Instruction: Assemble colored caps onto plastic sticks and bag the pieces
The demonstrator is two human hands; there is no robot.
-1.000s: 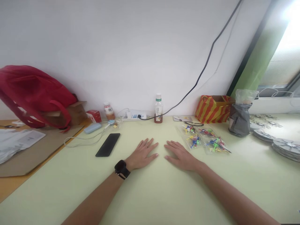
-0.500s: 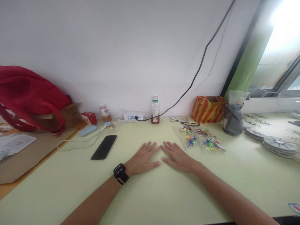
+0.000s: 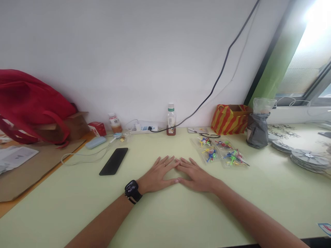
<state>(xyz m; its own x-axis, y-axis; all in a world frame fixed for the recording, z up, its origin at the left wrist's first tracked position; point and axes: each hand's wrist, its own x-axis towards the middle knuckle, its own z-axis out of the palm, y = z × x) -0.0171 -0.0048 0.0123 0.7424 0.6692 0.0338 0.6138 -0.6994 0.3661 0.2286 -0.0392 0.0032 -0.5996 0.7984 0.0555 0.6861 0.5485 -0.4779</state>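
Our left hand (image 3: 156,177) and right hand (image 3: 196,175) rest flat, just touching, grasping nothing; the packets (image 3: 233,158) at right lie untouched.

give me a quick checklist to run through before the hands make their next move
1. Left hand empty: ok, palm down on the table.
2. Right hand empty: ok, also palm down.
3. Hands apart from each other: not ok, they meet at the tips.
4. Phone clear of the left hand: ok.
5. Bottle upright and capped: ok.
6. Clear bags sealed: cannot tell.
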